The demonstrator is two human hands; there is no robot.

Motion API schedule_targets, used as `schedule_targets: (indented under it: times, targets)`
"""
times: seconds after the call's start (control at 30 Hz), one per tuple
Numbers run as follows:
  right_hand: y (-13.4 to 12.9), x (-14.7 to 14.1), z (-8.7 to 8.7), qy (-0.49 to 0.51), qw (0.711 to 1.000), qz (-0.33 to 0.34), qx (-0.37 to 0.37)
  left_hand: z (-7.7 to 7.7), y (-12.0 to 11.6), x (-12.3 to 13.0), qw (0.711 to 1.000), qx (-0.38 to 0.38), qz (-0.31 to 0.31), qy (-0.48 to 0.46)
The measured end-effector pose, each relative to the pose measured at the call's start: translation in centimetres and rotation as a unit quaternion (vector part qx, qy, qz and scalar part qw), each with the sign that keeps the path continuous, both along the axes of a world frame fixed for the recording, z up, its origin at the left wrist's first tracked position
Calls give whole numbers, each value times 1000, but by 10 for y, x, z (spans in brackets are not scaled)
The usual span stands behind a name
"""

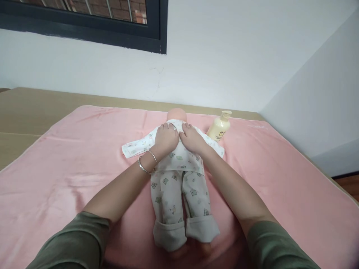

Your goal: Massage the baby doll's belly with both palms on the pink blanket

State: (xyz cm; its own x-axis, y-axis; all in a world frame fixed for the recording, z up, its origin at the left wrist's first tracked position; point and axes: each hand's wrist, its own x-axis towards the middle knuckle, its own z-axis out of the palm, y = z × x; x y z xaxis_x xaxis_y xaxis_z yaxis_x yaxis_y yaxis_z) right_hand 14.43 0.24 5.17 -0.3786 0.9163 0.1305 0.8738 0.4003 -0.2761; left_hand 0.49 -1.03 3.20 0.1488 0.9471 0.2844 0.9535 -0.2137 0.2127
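A doll [177, 114] in a white patterned top [179, 160] and matching trousers [171, 194] lies on a pink cloth [112, 127], its head away from me and its face not visible. My left hand [167, 138], with two silver bangles at the wrist, rests flat on the upper part of the top. Beside it my right hand [191, 137] lies on the same garment, fingers spread. Neither hand holds anything. The sleeves stretch out to both sides, and the trouser cuffs are folded up near the feet.
A cream pump bottle [219, 127] lies tilted on the cloth right of the doll, by the right sleeve. The wooden surface [42, 101] shows beyond the cloth. A white wall [213, 56] and a dark-framed window [157, 26] stand behind.
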Motion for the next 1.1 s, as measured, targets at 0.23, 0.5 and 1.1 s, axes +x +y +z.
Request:
schedule_targets:
  times: [0.23, 0.5, 1.1]
  targets:
    - [24, 16, -12, 36, 999, 13, 26, -5, -18, 10, 998, -4, -52, 26]
    - [-10, -4, 1, -54, 997, -34, 51, 20, -7, -2, 995, -32, -59, 77]
    - [15, 8, -9, 79, 997, 14, -15, -13, 6, -2, 976, 77, 49, -199]
